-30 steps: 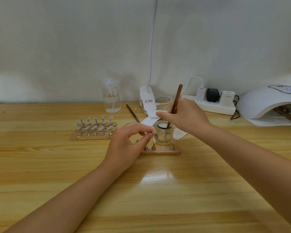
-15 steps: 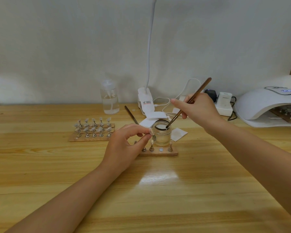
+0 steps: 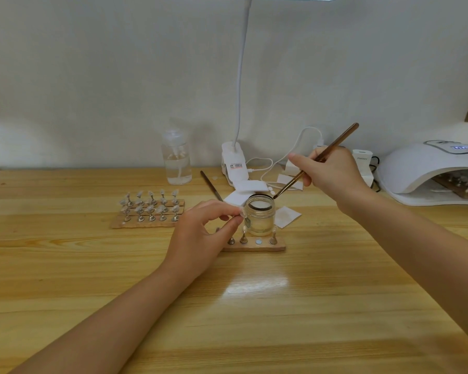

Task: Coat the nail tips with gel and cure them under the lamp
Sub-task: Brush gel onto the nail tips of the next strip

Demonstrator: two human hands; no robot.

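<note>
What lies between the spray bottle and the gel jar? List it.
In the head view, a spare brush lies on the table between the bottle and the jar, with white pads just behind the jar.

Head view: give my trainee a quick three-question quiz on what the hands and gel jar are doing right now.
1. True or false: the brush tip is deep inside the gel jar.
2. What does the left hand pinch? A) a nail tip on its stand B) a wipe C) the bottle
3. Fill in: the curing lamp sits at the table's far ____ side.

Key: 1 false, it is at the rim; 2 A; 3 right.
</note>
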